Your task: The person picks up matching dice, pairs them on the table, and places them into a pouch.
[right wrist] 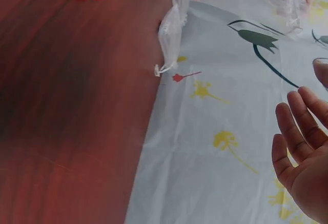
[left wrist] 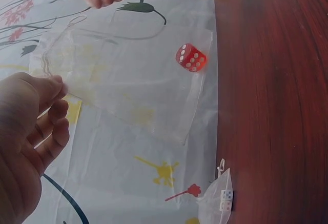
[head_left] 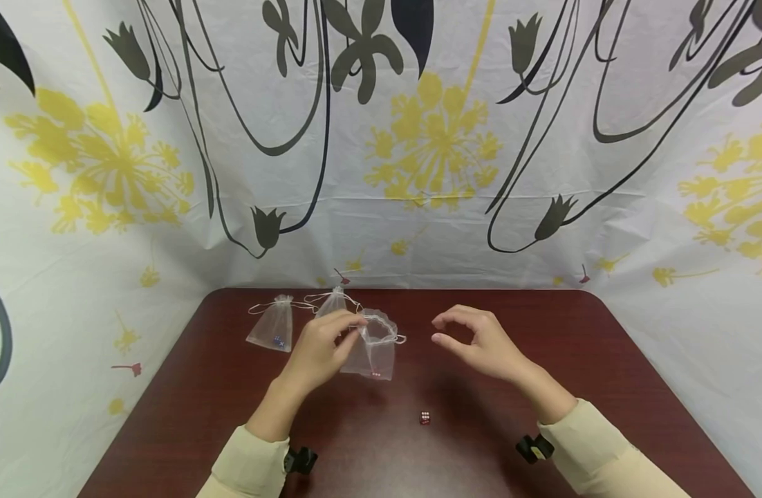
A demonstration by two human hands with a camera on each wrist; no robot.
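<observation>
My left hand (head_left: 315, 351) pinches the rim of a sheer white drawstring pouch (head_left: 381, 356) between thumb and forefinger, holding it above the table. Inside its bottom corner lies a red die with white pips (left wrist: 191, 58), seen through the mesh in the left wrist view. My right hand (head_left: 489, 342) hovers to the right of the pouch, apart from it, with fingers loosely bent and nothing in them. On the table below and between both hands rests another red die (head_left: 424, 418).
A second sheer pouch (head_left: 272, 324) with blue dice (head_left: 279, 342) lies at the table's back left. Beside it, partly behind my left hand, is a third pouch (head_left: 332, 302). A patterned curtain (head_left: 418, 242) hangs along the back edge of the dark red table (head_left: 574, 415).
</observation>
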